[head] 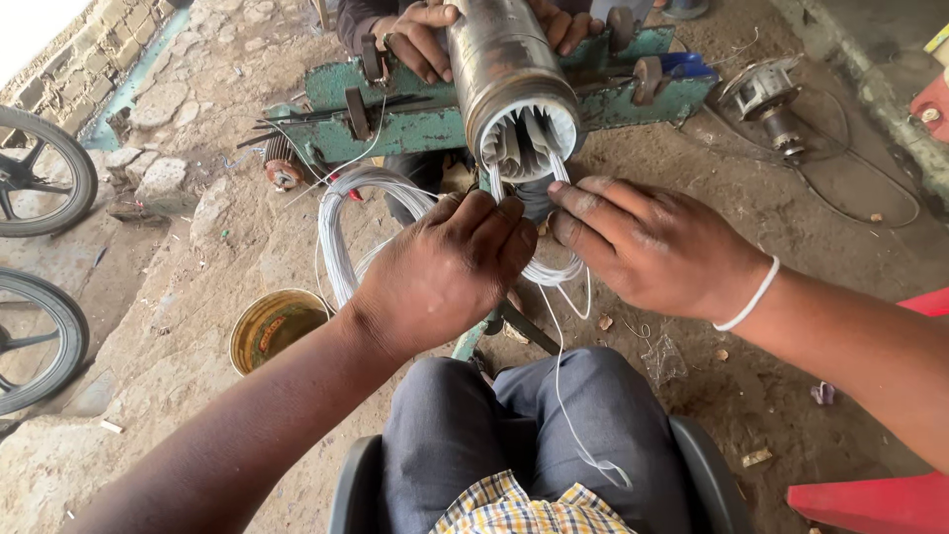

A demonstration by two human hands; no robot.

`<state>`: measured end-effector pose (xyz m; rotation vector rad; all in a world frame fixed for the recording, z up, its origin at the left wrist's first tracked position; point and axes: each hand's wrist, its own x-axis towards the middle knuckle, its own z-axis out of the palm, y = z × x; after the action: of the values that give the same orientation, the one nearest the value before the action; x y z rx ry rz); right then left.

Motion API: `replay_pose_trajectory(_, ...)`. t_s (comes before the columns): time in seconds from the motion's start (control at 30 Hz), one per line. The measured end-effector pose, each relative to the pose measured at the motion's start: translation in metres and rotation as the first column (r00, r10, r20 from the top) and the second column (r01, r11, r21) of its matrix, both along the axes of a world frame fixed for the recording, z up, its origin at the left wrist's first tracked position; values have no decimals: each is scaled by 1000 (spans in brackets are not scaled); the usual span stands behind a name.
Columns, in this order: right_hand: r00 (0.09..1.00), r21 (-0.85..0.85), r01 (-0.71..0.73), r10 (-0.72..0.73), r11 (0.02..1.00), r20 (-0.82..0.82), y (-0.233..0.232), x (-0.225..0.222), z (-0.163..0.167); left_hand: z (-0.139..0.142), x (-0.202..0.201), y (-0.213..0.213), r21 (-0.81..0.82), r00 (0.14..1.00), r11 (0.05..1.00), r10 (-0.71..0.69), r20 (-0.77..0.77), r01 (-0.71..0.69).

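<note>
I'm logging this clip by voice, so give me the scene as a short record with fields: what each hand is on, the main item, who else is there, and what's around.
left hand: fingers closed on white wire coil at the cylinder's mouth
right hand: fingertips on the wire loops below the opening
main item: metal cylinder with slotted core, lying on green stand
other person: two hands steady the cylinder's far end
around: yellow tin, two wheels, small motor, dirt ground

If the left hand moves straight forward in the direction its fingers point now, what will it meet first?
Most likely the open end of the metal cylinder, just ahead of the left hand fingers, where the white wire enters. Depth is unclear.
</note>
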<state>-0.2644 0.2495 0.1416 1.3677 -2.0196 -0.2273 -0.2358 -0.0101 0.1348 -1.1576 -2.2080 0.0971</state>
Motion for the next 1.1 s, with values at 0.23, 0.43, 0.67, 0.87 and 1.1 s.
replay_pose_trajectory(0.23, 999, -39, -14, 16, 999, 43, -3, -44, -12, -20, -38, 9, 67, 996, 997, 50, -68, -45)
replay_pose_trajectory(0.43, 987, -56, 59, -50, 997, 155, 2, -19, -12, -7, -25, 7, 46, 996, 997, 71, -54, -68)
replay_pose_trajectory(0.67, 981, -17, -63, 65, 998, 184, -6, 4, 17, 17, -3, 3, 38, 998, 998, -41, 55, 39)
replay_pose_trajectory(0.87, 1000, -11, 25, -25, 1000, 4, -10, 4, -3, 9, -4, 15, -56, 990, 996, 81, 117, -75)
replay_pose_trajectory(1.1, 974, -147, 107, -74, 983, 213, -8, -20, -8, -3, -25, 19, 50, 996, 995, 88, 18, -88)
